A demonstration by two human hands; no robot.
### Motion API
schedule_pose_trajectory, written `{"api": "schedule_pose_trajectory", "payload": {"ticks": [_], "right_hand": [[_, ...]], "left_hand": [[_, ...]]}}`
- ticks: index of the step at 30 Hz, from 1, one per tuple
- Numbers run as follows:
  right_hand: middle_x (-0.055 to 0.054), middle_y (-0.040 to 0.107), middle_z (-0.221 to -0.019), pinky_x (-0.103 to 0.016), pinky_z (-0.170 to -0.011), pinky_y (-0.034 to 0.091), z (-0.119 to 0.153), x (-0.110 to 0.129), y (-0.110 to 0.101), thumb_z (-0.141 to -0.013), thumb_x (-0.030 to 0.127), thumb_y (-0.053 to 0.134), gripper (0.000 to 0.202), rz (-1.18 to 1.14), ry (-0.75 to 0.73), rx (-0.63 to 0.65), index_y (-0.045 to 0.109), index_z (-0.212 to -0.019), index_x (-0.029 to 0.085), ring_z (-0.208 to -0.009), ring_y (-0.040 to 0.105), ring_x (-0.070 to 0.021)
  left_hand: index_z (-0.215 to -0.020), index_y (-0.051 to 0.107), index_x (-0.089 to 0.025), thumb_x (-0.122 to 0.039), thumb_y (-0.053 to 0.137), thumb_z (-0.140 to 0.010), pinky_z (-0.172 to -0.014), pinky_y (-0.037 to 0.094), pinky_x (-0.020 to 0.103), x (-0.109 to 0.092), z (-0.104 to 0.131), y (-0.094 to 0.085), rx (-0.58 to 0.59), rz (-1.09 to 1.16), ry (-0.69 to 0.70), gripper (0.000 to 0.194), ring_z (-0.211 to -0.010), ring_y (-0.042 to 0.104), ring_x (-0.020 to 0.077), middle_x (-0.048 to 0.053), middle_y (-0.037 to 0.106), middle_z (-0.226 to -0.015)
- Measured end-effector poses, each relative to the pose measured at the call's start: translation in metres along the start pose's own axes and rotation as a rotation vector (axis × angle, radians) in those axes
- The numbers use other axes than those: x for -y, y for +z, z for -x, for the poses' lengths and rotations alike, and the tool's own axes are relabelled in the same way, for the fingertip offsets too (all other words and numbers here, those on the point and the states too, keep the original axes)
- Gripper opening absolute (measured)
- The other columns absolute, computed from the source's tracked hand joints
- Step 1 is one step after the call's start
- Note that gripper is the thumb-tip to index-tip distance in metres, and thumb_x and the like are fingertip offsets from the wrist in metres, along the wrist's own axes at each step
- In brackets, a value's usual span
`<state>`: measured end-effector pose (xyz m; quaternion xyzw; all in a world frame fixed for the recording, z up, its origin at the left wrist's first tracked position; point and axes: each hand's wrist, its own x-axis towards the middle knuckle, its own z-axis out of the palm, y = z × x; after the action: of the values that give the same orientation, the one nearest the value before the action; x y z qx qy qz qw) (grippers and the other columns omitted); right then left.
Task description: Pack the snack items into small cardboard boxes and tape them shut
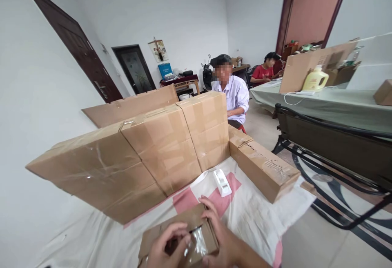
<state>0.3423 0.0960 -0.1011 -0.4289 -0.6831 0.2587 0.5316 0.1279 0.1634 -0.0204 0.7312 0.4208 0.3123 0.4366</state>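
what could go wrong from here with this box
The clear plastic on top of the small box could snag or tear while the left hand works at it and the right hand steadies the side.

The white plastic piece lies just beyond the box and might get knocked if the box slides forward.

The cloth is wrinkled, so it may bunch if the box is pushed.

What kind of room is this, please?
Probably a home room used for packing work: long brown cardboard boxes, a black parked scooter, a painted hanging scroll.
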Motion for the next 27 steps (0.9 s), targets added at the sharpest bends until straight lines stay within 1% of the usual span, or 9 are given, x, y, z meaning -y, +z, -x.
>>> {"api": "schedule_pose_trajectory", "payload": {"ticks": [2, 5, 8, 10, 14, 18, 21, 24, 27], "right_hand": [[-0.028, 0.022, -0.161, -0.057, -0.121, 0.027, -0.004, -0.007, 0.001, -0.065, 0.065, 0.081, 0.093, -0.037, -0.031, 0.023, 0.042, -0.135, 0.018, -0.155, 0.023, -0.0444], [-0.026, 0.029, -0.159, -0.054, -0.12, 0.032, -0.01, -0.012, -0.002, -0.063, 0.066, 0.084, 0.09, -0.077, -0.055, 0.026, 0.044, -0.13, 0.021, -0.151, 0.032, -0.0417], [-0.024, 0.034, -0.157, -0.054, -0.119, 0.033, -0.012, -0.014, -0.005, -0.063, 0.064, 0.085, 0.084, -0.075, -0.093, -0.001, 0.046, -0.126, 0.023, -0.15, 0.036, -0.0399], [-0.022, 0.035, -0.157, -0.056, -0.119, 0.033, -0.013, -0.014, -0.004, -0.065, 0.064, 0.084, 0.082, -0.068, -0.095, -0.006, 0.046, -0.126, 0.024, -0.15, 0.034, -0.0393], [-0.019, 0.033, -0.159, -0.059, -0.121, 0.029, -0.014, -0.015, -0.002, -0.065, 0.066, 0.084, 0.082, -0.089, -0.098, 0.001, 0.045, -0.127, 0.027, -0.153, 0.031, -0.0391], [-0.018, 0.032, -0.16, -0.061, -0.12, 0.032, -0.015, -0.015, -0.001, -0.068, 0.068, 0.082, 0.081, -0.098, -0.118, -0.012, 0.043, -0.128, 0.028, -0.153, 0.031, -0.0388], [-0.017, 0.032, -0.159, -0.061, -0.119, 0.033, -0.015, -0.015, 0.001, -0.07, 0.068, 0.08, 0.079, -0.098, -0.165, -0.032, 0.044, -0.129, 0.029, -0.151, 0.033, -0.0375], [-0.015, 0.034, -0.159, -0.061, -0.12, 0.033, -0.017, -0.016, 0.002, -0.071, 0.068, 0.08, 0.078, -0.101, -0.192, -0.043, 0.045, -0.129, 0.03, -0.151, 0.034, -0.0369], [-0.014, 0.034, -0.16, -0.062, -0.119, 0.034, -0.018, -0.017, 0.002, -0.07, 0.065, 0.082, 0.078, -0.128, -0.207, -0.054, 0.046, -0.131, 0.031, -0.151, 0.033, -0.0374]], "left_hand": [[-0.098, 0.075, -0.021, -0.065, 0.071, -0.081, -0.078, 0.06, 0.027, -0.015, -0.005, -0.004, 0.027, 0.016, 0.007, 0.047, -0.082, 0.075, 0.0219, 0.006, 0.079, -0.085], [-0.093, 0.075, -0.02, -0.053, 0.073, -0.081, -0.08, 0.061, 0.03, -0.036, -0.014, -0.005, 0.038, -0.023, 0.015, 0.035, -0.084, 0.076, 0.0236, 0.006, 0.079, -0.089], [-0.094, 0.075, -0.021, -0.045, 0.071, -0.083, -0.082, 0.059, 0.031, -0.049, -0.021, -0.001, 0.058, 0.022, -0.017, 0.027, -0.088, 0.074, 0.0224, 0.006, 0.079, -0.095], [-0.094, 0.074, -0.021, -0.042, 0.074, -0.081, -0.083, 0.057, 0.03, -0.051, -0.023, 0.001, 0.072, 0.083, -0.05, 0.025, -0.09, 0.073, 0.0211, 0.006, 0.078, -0.098], [-0.099, 0.073, -0.02, -0.04, 0.08, -0.078, -0.084, 0.055, 0.028, -0.049, -0.022, 0.007, 0.073, 0.146, -0.104, 0.029, -0.089, 0.071, 0.0185, 0.005, 0.076, -0.098], [-0.101, 0.072, -0.02, -0.039, 0.082, -0.079, -0.083, 0.054, 0.027, -0.05, -0.018, 0.01, 0.087, 0.192, -0.129, 0.031, -0.088, 0.07, 0.0164, 0.004, 0.075, -0.097], [-0.103, 0.071, -0.021, -0.039, 0.083, -0.079, -0.074, 0.051, 0.024, -0.05, -0.016, 0.009, 0.106, 0.252, -0.184, 0.032, -0.08, 0.068, 0.0139, 0.002, 0.074, -0.089], [-0.105, 0.07, -0.021, -0.04, 0.082, -0.08, -0.063, 0.047, 0.023, -0.05, -0.015, 0.007, 0.139, 0.245, -0.218, 0.034, -0.071, 0.064, 0.0126, 0.002, 0.073, -0.087], [-0.105, 0.07, -0.02, -0.038, 0.082, -0.079, -0.063, 0.048, 0.025, -0.054, -0.013, 0.007, 0.167, 0.143, -0.239, 0.033, -0.073, 0.066, 0.0147, 0.003, 0.075, -0.092]]}}
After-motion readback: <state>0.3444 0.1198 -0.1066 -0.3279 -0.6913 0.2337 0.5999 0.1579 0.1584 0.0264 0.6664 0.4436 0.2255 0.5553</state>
